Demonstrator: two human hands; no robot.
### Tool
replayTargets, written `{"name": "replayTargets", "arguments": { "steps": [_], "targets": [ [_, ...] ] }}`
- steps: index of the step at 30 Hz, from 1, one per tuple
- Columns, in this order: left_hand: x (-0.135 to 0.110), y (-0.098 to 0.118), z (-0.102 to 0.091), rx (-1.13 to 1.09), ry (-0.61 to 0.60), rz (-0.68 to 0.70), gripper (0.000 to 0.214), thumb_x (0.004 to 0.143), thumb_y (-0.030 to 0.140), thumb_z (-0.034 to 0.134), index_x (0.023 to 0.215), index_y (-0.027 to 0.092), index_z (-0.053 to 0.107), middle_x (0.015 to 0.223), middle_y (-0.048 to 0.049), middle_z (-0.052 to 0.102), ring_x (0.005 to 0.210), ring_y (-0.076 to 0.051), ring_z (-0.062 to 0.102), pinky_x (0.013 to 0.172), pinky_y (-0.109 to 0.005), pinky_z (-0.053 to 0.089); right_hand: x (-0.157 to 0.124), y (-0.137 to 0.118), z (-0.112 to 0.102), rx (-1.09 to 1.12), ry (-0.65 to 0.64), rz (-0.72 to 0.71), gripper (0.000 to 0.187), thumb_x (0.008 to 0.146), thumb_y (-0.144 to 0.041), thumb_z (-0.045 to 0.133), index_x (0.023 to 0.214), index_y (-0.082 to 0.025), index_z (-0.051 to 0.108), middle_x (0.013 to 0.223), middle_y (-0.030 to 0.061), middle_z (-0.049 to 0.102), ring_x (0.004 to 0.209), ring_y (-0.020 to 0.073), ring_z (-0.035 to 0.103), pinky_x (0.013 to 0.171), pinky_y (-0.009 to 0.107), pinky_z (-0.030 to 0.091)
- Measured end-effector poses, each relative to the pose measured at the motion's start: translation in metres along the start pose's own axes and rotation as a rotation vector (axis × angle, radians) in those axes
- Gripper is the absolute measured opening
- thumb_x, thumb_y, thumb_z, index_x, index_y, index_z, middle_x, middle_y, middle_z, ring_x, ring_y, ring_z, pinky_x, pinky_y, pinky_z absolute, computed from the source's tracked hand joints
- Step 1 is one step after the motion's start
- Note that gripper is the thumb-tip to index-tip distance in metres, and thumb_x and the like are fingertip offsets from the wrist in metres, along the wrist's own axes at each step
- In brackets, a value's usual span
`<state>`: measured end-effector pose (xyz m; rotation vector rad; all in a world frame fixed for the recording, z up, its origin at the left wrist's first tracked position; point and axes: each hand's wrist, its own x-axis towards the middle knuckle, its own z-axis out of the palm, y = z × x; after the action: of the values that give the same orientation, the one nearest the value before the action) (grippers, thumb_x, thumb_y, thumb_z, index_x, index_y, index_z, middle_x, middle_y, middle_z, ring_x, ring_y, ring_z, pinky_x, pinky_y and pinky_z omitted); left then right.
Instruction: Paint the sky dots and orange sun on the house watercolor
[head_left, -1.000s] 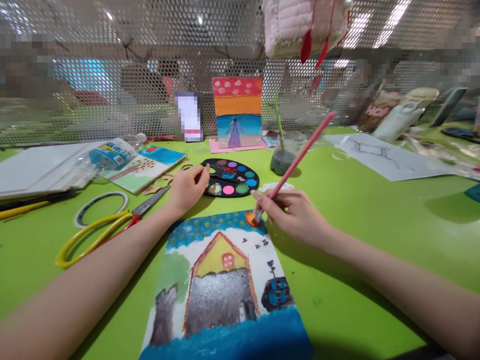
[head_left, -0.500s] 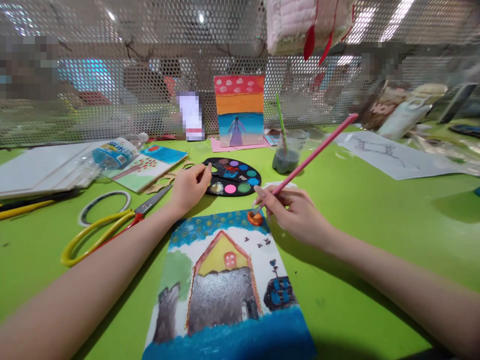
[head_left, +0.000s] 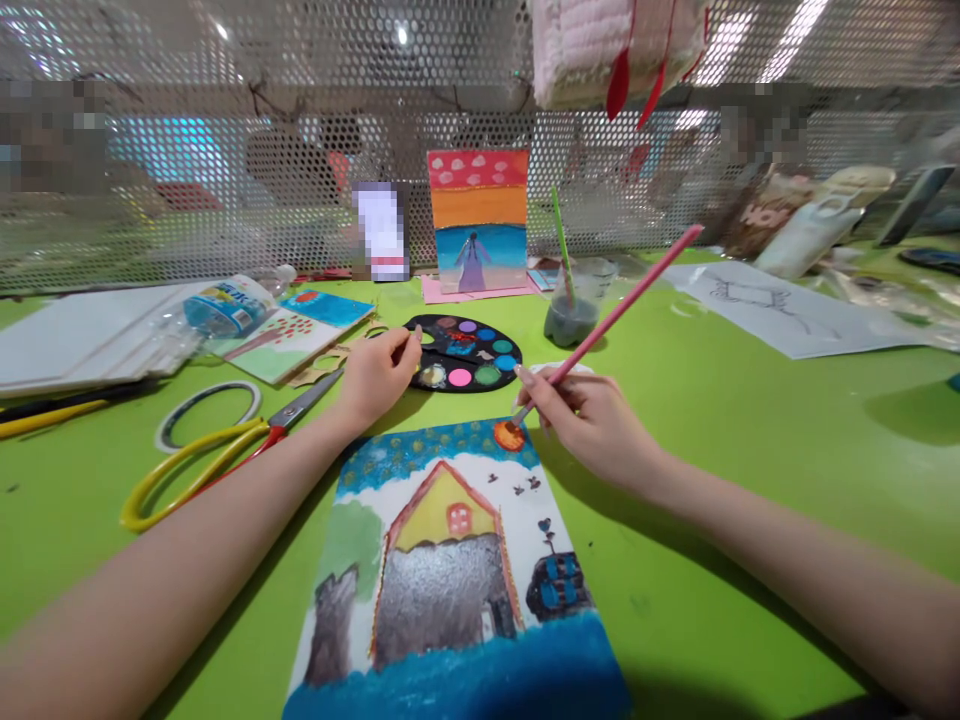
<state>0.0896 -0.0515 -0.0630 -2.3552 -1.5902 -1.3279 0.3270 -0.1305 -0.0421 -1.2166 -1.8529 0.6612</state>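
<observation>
A painting of a yellow-roofed house (head_left: 450,570) lies on the green table in front of me. My right hand (head_left: 589,420) is closed on a pink paintbrush (head_left: 622,305), its tip just above the orange sun (head_left: 509,436) at the painting's top right corner. My left hand (head_left: 379,372) rests curled at the left edge of a black paint palette (head_left: 465,352), fingertips touching its rim. The palette holds several wells of colour.
Yellow-handled scissors (head_left: 202,465) and a tape ring (head_left: 206,412) lie at the left, with canvas boards (head_left: 82,335) and a water bottle (head_left: 225,305) behind. A murky water cup with a green brush (head_left: 571,305) stands behind the palette. A small painting (head_left: 478,220) leans on the mesh wall. A sketch sheet (head_left: 787,310) lies at the right.
The brush tip has lifted slightly off the orange sun and the right hand has drawn up and right a little. My left hand has stayed on the palette.
</observation>
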Motion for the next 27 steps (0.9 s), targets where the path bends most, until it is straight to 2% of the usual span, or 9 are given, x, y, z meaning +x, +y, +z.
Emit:
{"name": "replayTargets", "arguments": {
  "steps": [5, 13, 21, 27],
  "targets": [
    [-0.0002, -0.0001, -0.0002, -0.002, 0.0, 0.001, 0.039, 0.088, 0.037, 0.044, 0.053, 0.02, 0.039, 0.048, 0.0025, 0.039, 0.047, -0.011, 0.033, 0.05, -0.029, 0.025, 0.0009, 0.0006, -0.0009, -0.017, 0.01, -0.007, 0.048, 0.094, -0.051, 0.045, 0.064, -0.017, 0.061, 0.068, 0.0057, 0.063, 0.062, 0.0149, 0.055, 0.061, 0.032, 0.04],
    [0.0006, 0.0003, -0.0003, 0.001, 0.003, 0.018, 0.039, 0.088, 0.037, 0.044, 0.053, 0.019, 0.039, 0.048, 0.0032, 0.036, 0.046, -0.01, 0.032, 0.05, -0.028, 0.024, -0.0019, -0.003, 0.0021, 0.026, -0.007, -0.014, 0.048, 0.094, -0.051, 0.045, 0.066, -0.016, 0.062, 0.062, 0.0032, 0.058, 0.054, 0.0121, 0.05, 0.054, 0.03, 0.039],
    [-0.0001, -0.0028, 0.0012, -0.004, 0.013, 0.029, 0.039, 0.088, 0.037, 0.044, 0.054, 0.019, 0.04, 0.048, 0.003, 0.039, 0.046, -0.009, 0.033, 0.05, -0.027, 0.024, -0.0011, -0.0025, 0.0013, 0.022, -0.017, -0.01, 0.049, 0.093, -0.054, 0.045, 0.067, -0.016, 0.063, 0.06, 0.0022, 0.056, 0.053, 0.0114, 0.048, 0.053, 0.029, 0.038],
    [0.0003, -0.0016, 0.0013, -0.008, 0.024, 0.043, 0.04, 0.088, 0.037, 0.045, 0.053, 0.019, 0.038, 0.047, 0.0039, 0.034, 0.046, -0.009, 0.03, 0.049, -0.027, 0.023, -0.0023, -0.0025, 0.0004, 0.021, 0.006, -0.024, 0.047, 0.093, -0.051, 0.046, 0.068, -0.016, 0.064, 0.06, 0.0015, 0.055, 0.053, 0.0109, 0.047, 0.052, 0.029, 0.038]
  ]
}}
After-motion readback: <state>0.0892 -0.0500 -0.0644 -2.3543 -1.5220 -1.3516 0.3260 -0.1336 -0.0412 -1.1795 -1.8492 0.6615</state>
